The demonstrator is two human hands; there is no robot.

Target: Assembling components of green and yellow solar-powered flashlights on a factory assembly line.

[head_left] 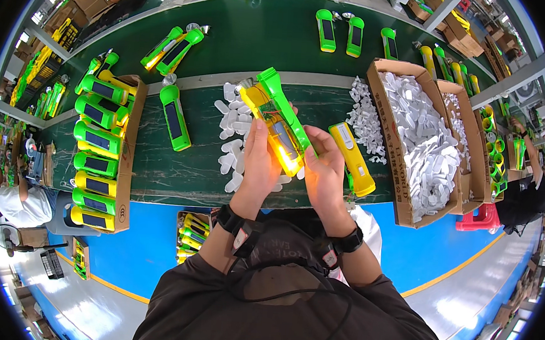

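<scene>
Gripping one opened torch body of green and yellow plastic [296, 122], lit up inside, two bare hands work above a dark green tabletop [158, 178]: the left hand [261, 163] is closed round the yellow part, the right hand [324, 168] has thumb and fingers on the green part's lower end. Beneath and left of the torch body lies a loose scatter of flat white plastic pieces [228, 126]. One yellow torch with a white switch panel [353, 160] rests right of the right hand, near a heap of small white parts [365, 123]. Beyond stand two brown cardboard boxes [383, 137], the nearer filled with long white pieces, the farther holding smaller ones. Leftward, one green torch with a dark panel [175, 120] lies alone; past it, another cardboard box [127, 175] holds at least seven green or yellow torches [99, 165], though overlap at its far end may hide more.
</scene>
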